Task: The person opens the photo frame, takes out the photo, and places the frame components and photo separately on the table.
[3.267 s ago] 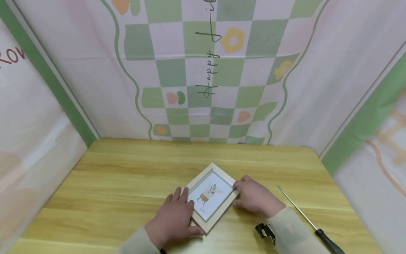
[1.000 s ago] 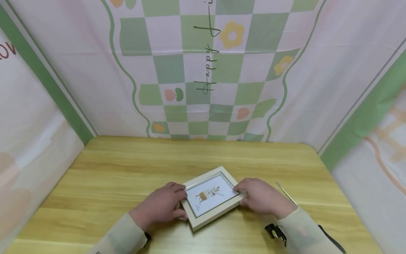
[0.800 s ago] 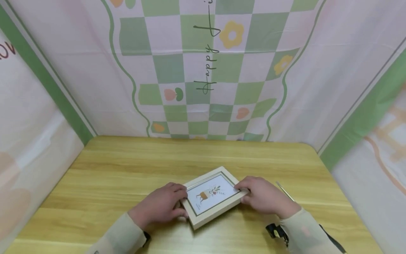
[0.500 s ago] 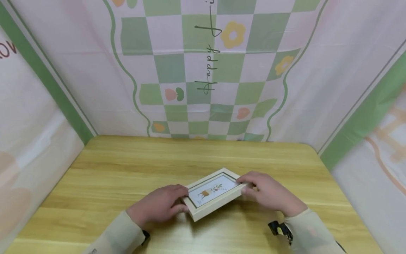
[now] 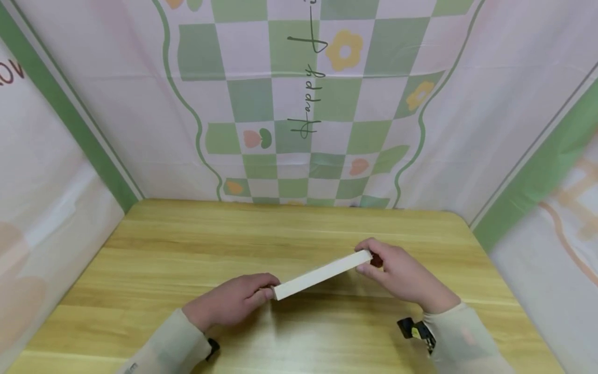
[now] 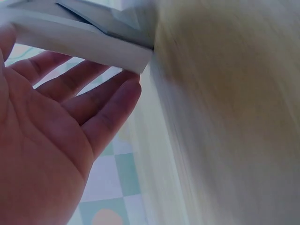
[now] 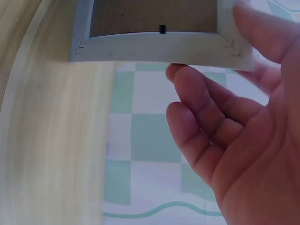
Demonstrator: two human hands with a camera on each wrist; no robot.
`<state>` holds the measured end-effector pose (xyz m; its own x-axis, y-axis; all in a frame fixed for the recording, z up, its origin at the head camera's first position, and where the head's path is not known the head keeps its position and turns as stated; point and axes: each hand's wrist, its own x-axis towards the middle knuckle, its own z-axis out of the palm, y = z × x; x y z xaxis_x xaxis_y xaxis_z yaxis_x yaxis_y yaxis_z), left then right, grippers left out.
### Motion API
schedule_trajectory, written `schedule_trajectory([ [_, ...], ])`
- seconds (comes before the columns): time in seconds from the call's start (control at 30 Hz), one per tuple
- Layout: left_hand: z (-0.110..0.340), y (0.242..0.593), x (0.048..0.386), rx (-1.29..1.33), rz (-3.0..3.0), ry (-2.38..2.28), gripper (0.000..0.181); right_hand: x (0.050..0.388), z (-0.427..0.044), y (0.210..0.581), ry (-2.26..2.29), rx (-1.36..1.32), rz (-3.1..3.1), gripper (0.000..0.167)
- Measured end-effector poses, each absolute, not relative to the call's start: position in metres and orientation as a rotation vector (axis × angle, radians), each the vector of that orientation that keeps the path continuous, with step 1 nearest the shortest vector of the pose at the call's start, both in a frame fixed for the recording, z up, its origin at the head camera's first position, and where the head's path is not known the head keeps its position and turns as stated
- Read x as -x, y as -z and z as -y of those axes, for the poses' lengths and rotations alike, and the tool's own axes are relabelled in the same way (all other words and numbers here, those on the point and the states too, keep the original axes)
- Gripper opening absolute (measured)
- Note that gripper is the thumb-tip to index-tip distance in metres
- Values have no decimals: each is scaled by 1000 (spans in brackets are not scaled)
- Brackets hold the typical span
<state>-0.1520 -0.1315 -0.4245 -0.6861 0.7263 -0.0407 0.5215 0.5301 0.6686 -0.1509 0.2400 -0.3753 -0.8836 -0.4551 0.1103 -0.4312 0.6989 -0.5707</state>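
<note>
One picture frame (image 5: 322, 275), two grips on it: left hand (image 5: 231, 301) pinching one end, right hand (image 5: 405, 272) the other, and it's tilted above one wooden table (image 5: 196, 239)! There's its brown backing (image 7: 136, 18), one black tab (image 7: 162, 29) at the edge.

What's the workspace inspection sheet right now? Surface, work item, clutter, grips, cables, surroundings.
Surface: wood-grain tabletop, shadow under the frame.
Work item: pale frame, edge-on in the head view, its right end higher in the image; brown backing with a black tab in the right wrist view.
Clutter: nothing seen; right sleeve hides some tabletop.
Grips: left grip holds the frame's left end; right grip holds its right end.
Cables: nothing seen.
Surroundings: printed fabric behind and at both sides.
</note>
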Motion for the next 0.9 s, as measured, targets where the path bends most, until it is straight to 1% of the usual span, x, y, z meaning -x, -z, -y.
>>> schedule_trajectory([
  [0.1, 132, 424, 153, -1033, -2446, -940, 41, 152, -238, 374, 982, 698, -2860, 22],
  [0.2, 132, 420, 152, -995, -2402, -1018, 45, 153, -236, 373, 971, 678, -2863, 21],
  [0.23, 133, 417, 152, -982, -2374, -1072, 50, 153, -236, 373, 963, 677, -2865, 21],
  [0.33, 133, 405, 150, -957, -2253, -1285, 71, 155, -235, 371, 940, 694, -2873, 23],
  [0.4, 131, 393, 149, -977, -2187, -1394, 79, 156, -235, 371, 931, 711, -2875, 24],
  [0.43, 129, 387, 149, -987, -2177, -1421, 79, 157, -234, 370, 925, 715, -2879, 24],
  [0.57, 117, 363, 146, -989, -2287, -1367, 67, 162, -233, 370, 903, 705, -2883, 26],
  [0.67, 105, 349, 144, -931, -2438, -1237, 56, 165, -232, 370, 903, 693, -2874, 32],
  [0.8, 90, 337, 145, -865, -2558, -1085, 49, 165, -232, 371, 926, 673, -2857, 41],
  [0.9, 84, 333, 147, -857, -2584, -1011, 45, 165, -232, 372, 941, 665, -2850, 38],
])
